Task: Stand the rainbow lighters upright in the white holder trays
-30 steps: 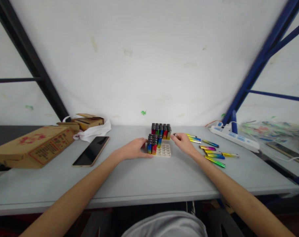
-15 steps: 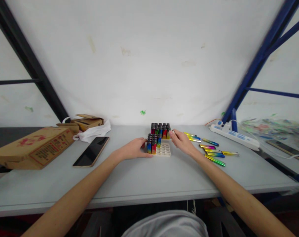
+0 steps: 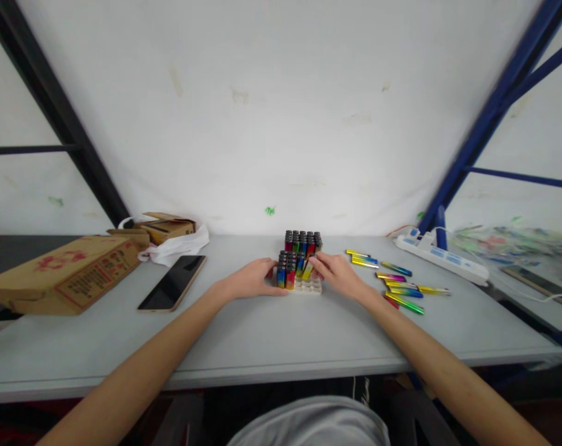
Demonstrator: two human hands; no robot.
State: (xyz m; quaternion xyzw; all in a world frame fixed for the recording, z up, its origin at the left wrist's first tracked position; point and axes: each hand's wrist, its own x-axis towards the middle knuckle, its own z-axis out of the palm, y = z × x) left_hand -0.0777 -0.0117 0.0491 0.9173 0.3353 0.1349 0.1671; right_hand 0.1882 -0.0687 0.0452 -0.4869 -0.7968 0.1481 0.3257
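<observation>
A white tray (image 3: 312, 287) with round holes stands mid-table, and upright lighters (image 3: 285, 272) with black tops and shiny red, blue and yellow bodies fill its left part. My left hand (image 3: 255, 277) is curled round the tray's left side, thumb at the front corner and fingers behind, touching the outer lighters. Between the thumb and fingers of my right hand (image 3: 335, 271) is a yellow lighter (image 3: 307, 270), tilted over the tray's holes. Its lower end is at or just above the tray; I cannot tell which. Behind the tray stands another block of upright lighters (image 3: 303, 240).
Several loose shiny lighters (image 3: 404, 290) lie on the right of the table (image 3: 281, 334). A white power strip (image 3: 441, 257) lies farther right. At the left are a phone (image 3: 173, 284), a cardboard box (image 3: 67, 272), a smaller open box (image 3: 167, 229) and a white plastic bag (image 3: 179, 244).
My right hand has moved left and slightly down from beside the rear block, bringing the yellow lighter over the tray. My left hand stays at the tray's left side.
</observation>
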